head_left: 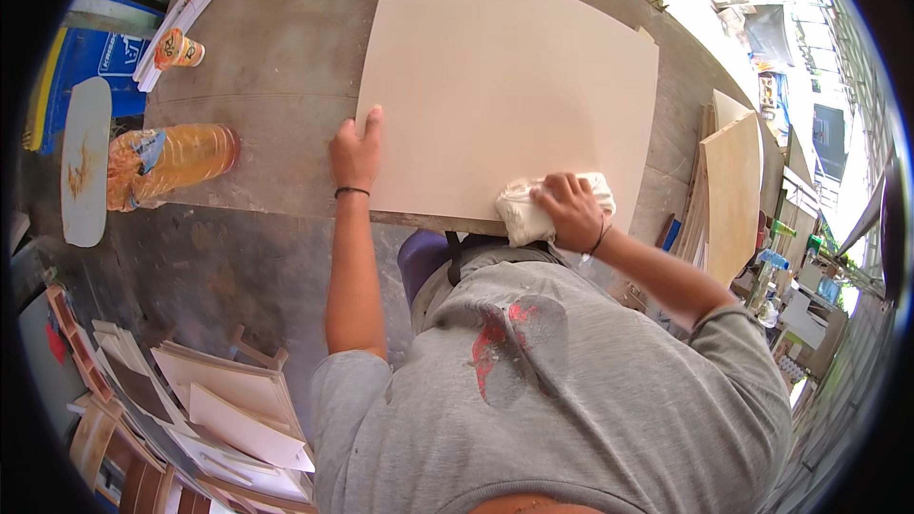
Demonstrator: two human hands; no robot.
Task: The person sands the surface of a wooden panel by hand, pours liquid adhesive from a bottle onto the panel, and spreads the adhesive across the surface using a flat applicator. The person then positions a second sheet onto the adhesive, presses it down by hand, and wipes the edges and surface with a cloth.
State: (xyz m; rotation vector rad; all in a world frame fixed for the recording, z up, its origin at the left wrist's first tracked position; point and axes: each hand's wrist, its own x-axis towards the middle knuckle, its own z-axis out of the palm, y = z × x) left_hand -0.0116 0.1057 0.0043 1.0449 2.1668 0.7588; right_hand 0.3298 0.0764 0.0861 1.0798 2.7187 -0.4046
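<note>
Probably wiping board at 12 o'clock, with right hand closed on cloth at its 5, with left hand half-curled at its 8; cannot tell if gripping. Next, likely needing strokes towards 12.

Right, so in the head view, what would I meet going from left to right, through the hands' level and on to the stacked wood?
Pale rounded slab → bottle of amber liquid → left hand → white cloth → wooden panels.
</note>
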